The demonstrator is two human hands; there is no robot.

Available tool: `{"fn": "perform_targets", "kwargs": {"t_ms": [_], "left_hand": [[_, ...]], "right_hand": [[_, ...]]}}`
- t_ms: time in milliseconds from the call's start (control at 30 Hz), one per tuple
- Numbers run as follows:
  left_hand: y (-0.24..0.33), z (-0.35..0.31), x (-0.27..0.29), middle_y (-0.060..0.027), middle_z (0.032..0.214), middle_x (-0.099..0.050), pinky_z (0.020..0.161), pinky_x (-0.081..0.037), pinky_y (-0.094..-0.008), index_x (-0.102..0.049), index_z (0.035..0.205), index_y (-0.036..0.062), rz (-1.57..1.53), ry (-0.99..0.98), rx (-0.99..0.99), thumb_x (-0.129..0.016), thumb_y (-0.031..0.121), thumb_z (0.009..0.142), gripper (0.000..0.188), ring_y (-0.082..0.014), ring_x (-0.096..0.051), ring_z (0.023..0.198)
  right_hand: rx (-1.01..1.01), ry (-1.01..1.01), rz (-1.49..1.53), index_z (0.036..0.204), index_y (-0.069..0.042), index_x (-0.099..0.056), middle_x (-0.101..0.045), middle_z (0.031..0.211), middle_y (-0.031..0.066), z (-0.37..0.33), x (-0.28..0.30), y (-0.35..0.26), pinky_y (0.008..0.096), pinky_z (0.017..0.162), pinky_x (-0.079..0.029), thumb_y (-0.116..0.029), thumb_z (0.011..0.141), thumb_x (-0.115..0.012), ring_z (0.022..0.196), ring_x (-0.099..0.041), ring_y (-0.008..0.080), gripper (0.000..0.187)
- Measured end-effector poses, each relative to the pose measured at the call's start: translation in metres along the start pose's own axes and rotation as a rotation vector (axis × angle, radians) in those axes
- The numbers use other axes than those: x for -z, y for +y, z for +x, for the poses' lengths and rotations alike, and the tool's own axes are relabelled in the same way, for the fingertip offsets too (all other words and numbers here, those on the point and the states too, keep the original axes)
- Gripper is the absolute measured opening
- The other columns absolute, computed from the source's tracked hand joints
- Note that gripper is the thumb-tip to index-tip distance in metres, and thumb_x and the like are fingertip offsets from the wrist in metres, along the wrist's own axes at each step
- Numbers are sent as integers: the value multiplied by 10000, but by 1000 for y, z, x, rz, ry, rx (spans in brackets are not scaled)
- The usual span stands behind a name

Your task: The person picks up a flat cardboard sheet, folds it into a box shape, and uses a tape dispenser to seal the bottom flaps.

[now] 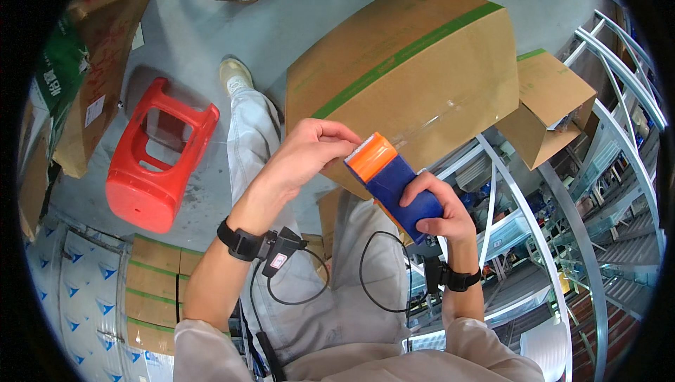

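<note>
My right hand (441, 208) is wrapped round the blue body of a hand-held tape dispenser (391, 184). Its orange end with a pale, jagged-looking edge points up and left, toward my other hand. At that edge my left hand (309, 150) is closed in a pinch, fingertips touching or nearly touching the dispenser. What lies between those fingertips is too small to make out. Just beyond both hands rests a large closed cardboard box (401, 66) with a green stripe. A shiny strip, like clear tape, runs along the seam on its near side.
A red plastic stool (151, 199) lies tipped over on the left. To the right stand a smaller open box (552, 104) and metal racks (517, 196). Stacked cartons (151, 290) are at lower left. My wrist straps (242, 241) trail looped black cables (362, 269).
</note>
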State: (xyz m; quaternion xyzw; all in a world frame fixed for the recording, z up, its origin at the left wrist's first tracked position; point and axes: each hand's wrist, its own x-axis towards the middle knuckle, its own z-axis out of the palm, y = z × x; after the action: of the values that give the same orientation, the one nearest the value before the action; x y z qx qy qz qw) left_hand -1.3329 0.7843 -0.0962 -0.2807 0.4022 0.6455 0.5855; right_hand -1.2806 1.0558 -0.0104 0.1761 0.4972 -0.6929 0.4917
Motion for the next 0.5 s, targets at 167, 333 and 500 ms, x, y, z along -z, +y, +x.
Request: {"fn": "perform_targets", "kwargs": {"t_ms": [167,333,500], "left_hand": [[-3,15,13,64,773,-622,625,-369,-214,-761,1003,53,123,-20,-28,-690,160,917,154,-29,-488,694],[0,31,46,50,785,-637,632,-384,-205,-761,996,33,153,-128,-67,-715,205,924,192,-37,-517,705],[-2,58,63,27,842,-678,663,-420,-203,-756,1017,21,210,-162,-141,-706,220,937,220,-46,-574,756]], "right_hand": [[-38,52,-159,1405,-56,-557,-610,1316,138,7,-17,-17,334,1039,-440,0,724,-670,1223,-580,210,693],[-163,310,-301,1533,-89,-440,-725,1011,122,21,-38,-19,282,858,-514,2,831,-680,929,-692,161,747],[-107,498,-380,1494,-94,-489,-732,859,113,36,-58,-9,278,743,-528,-132,892,-752,753,-691,148,658]]}}
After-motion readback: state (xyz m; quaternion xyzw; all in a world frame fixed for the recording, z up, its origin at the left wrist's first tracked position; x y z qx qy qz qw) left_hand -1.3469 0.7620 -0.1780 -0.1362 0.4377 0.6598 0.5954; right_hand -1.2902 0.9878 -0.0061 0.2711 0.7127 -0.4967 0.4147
